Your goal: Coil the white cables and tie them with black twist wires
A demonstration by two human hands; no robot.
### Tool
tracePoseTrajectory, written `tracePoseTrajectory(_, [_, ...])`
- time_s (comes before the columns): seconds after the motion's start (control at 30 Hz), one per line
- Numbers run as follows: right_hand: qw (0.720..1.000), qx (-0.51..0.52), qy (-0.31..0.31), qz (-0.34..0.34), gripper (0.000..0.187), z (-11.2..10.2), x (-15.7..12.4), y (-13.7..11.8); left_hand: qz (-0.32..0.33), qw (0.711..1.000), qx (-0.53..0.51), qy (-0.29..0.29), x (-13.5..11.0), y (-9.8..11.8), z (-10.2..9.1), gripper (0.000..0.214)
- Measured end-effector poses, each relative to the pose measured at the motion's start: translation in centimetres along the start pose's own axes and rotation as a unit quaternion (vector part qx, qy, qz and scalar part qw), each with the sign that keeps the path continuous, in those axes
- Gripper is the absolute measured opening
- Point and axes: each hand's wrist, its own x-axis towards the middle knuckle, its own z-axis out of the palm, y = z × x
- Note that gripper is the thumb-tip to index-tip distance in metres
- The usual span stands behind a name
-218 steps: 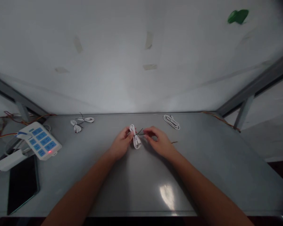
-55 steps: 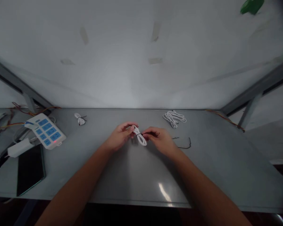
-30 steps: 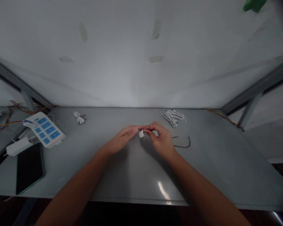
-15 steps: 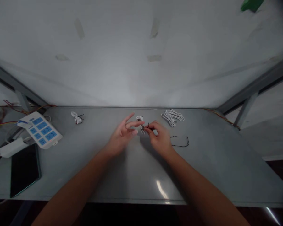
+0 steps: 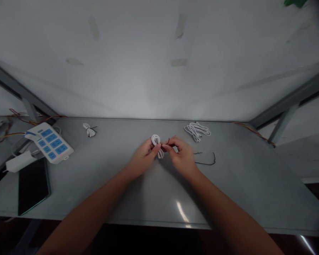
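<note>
Between my hands, above the middle of the table, is a coiled white cable (image 5: 156,139). My left hand (image 5: 143,157) is closed around it, with the thumb across the front of the coil. My right hand (image 5: 181,152) pinches a thin black twist tie (image 5: 168,141) at the cable's right side; one end of the tie curves up over the fingers. How far the tie goes around the coil is hidden by the fingers. More black twist ties (image 5: 207,163) lie on the table just right of my right hand.
A loosely coiled white cable (image 5: 197,131) lies at the back right, and a tied white cable bundle (image 5: 89,130) at the back left. On the left are a power strip (image 5: 51,143), a white adapter (image 5: 20,162) and a black tablet (image 5: 33,186). A wall stands behind the table (image 5: 228,198).
My left hand, spread beside the cable before, has closed on the coil. My right hand keeps its pinch on the twist tie. The whole view has shifted slightly.
</note>
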Motion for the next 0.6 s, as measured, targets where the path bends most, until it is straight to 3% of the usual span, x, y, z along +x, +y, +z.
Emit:
tracePoseTrajectory(0.13, [1.0, -0.012, -0.001, -0.009, 0.013, -0.03, 0.08, -0.05, -0.072, 0.979, -0.19, 0.011, 0.22, 0.16, 0.54, 0.034])
tracePoseTrajectory(0.3, [1.0, -0.022, -0.001, -0.001, 0.014, 0.05, 0.11, 0.33, -0.159, 0.914, -0.374, -0.005, 0.29, 0.38, 0.81, 0.027])
tracePoseTrajectory(0.4, [1.0, -0.019, 0.0, -0.001, 0.014, 0.07, 0.08, 0.48, -0.182, 0.89, -0.418, -0.011, 0.31, 0.55, 0.82, 0.024])
tracePoseTrajectory(0.6, [1.0, -0.007, -0.006, -0.028, 0.012, 0.01, 0.16, 0.31, -0.174, 0.897, -0.407, -0.011, 0.32, 0.6, 0.92, 0.024])
